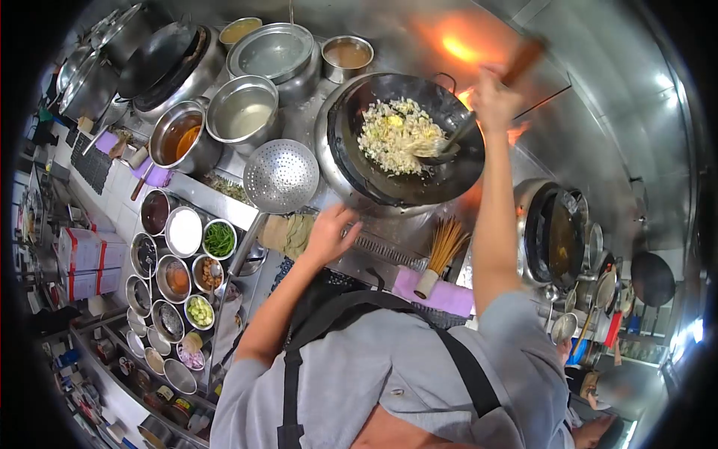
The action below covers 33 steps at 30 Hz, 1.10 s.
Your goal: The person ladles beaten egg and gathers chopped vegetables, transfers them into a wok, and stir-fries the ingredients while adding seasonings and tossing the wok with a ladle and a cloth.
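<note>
My right hand (495,101) is wrapped round the wooden handle (526,60) of a long-handled ladle, its grip slightly blurred. The dark ladle head (443,153) dips into a black wok (460,176) and touches a heap of fried rice (393,131) with yellow egg bits in it. Orange flame (458,49) flares behind and beside the wok. My left hand (330,232) is below the wok's near-left rim, fingers apart, with nothing visible in it. Beside it lies a folded tan-green cloth (293,233).
A perforated skimmer (281,176) lies left of the wok, near pots of liquid (245,116). Ingredient bowls (184,232) fill the left side. A bamboo brush (443,251) rests near a purple cloth (449,293). Another wok (561,232) stands right; a person's arm (594,432) shows lower right.
</note>
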Tool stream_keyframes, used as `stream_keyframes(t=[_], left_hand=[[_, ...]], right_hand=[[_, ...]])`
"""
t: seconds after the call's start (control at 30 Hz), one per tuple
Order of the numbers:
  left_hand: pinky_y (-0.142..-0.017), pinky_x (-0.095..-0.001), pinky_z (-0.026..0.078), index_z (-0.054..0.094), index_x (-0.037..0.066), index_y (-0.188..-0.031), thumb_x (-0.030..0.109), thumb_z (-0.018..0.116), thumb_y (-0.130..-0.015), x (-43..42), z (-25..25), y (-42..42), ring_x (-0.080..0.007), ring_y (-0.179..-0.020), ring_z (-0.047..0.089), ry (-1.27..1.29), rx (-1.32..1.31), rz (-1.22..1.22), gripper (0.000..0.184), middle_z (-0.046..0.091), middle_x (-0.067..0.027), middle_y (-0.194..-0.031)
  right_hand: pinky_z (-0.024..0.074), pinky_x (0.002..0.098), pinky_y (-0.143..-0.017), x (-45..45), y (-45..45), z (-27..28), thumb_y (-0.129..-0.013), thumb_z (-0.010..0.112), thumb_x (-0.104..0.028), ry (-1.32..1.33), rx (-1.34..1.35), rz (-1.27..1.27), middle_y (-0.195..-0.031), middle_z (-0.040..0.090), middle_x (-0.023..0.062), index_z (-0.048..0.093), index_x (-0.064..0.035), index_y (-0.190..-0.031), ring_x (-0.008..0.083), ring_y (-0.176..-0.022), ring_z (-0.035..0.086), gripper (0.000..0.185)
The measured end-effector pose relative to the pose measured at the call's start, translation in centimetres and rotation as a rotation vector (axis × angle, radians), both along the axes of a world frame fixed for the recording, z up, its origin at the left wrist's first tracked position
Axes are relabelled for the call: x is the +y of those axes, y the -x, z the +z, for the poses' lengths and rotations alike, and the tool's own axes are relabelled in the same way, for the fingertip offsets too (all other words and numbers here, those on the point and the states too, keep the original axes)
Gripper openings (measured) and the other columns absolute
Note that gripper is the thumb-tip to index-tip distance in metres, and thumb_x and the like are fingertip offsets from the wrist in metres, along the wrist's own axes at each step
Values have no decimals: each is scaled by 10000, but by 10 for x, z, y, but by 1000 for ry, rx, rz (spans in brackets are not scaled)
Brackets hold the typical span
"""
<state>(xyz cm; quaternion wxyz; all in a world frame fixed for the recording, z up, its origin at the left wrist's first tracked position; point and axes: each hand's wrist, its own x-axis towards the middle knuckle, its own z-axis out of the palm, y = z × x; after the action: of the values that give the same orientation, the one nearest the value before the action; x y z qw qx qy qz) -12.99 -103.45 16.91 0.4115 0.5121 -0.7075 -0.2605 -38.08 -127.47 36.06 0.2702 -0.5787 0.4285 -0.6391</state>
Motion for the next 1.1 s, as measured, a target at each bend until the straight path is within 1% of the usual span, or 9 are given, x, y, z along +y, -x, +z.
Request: stream_keyframes(t=[0.07,0.2,0.4,0.6,0.7,0.8,0.9,0.97,1.1], left_hand=[[-690,-409,519,684,6,-895,136,719,-856,36,-22,-32,-318,-762,659,-255,15,-58,140,645,-148,-849],[-655,-380,519,693,-13,-915,112,709,-867,83,-25,-57,-288,-712,669,-463,57,-99,134,666,-162,-824],[-702,-445,529,688,-3,-922,142,703,-858,106,-37,-68,-374,-778,671,-545,-52,-52,159,671,-197,-839],[-732,-457,534,702,6,-963,152,695,-864,108,-42,-78,-378,-814,682,-513,-32,-17,176,689,-209,-867],[-743,-456,537,705,6,-969,149,694,-866,109,-36,-82,-375,-820,686,-555,-64,-48,177,698,-208,-878],[-727,-432,538,712,3,-985,141,705,-863,98,-35,-84,-352,-806,693,-559,-82,-45,184,708,-200,-896],[-718,-421,537,713,1,-995,140,710,-862,101,-39,-88,-347,-800,695,-562,-54,-23,193,709,-198,-898],[-720,-420,537,713,1,-993,143,707,-864,103,-43,-85,-347,-802,695,-562,-55,-35,192,710,-197,-893],[-726,-420,538,714,6,-992,145,700,-869,93,-43,-83,-338,-804,698,-569,-90,-108,187,713,-192,-888]], right_hand=[[301,250,-387,6,18,-24,-993,584,-61,190,-6,-138,-587,457,-37,617,-31,-954,56,-437,398,59],[316,262,-394,8,5,-61,-1007,559,-67,-73,-211,241,-556,417,-22,579,-15,-943,62,-415,367,85],[305,238,-399,-8,-21,-89,-993,589,-79,27,-265,147,-558,445,-38,601,-33,-959,50,-428,405,59],[364,248,-430,-10,-23,-34,-950,621,-56,214,-75,-66,-628,526,-24,627,-32,-955,69,-469,450,26],[384,241,-439,-37,-43,-93,-916,624,-26,105,-60,255,-642,557,-22,642,-28,-936,62,-487,502,27],[379,241,-452,-37,-46,-54,-926,605,-36,47,220,260,-641,561,-18,648,-24,-935,57,-491,496,46],[460,259,-545,-3,-41,-25,-922,595,-41,130,-17,99,-698,601,14,644,1,-943,89,-587,558,67],[388,236,-432,-7,-38,-53,-946,561,-44,82,-247,117,-588,511,-27,610,-17,-960,45,-462,455,58],[366,231,-460,-27,-38,-64,-927,589,-40,-86,140,285,-603,530,-35,628,-30,-933,38,-505,469,40]])
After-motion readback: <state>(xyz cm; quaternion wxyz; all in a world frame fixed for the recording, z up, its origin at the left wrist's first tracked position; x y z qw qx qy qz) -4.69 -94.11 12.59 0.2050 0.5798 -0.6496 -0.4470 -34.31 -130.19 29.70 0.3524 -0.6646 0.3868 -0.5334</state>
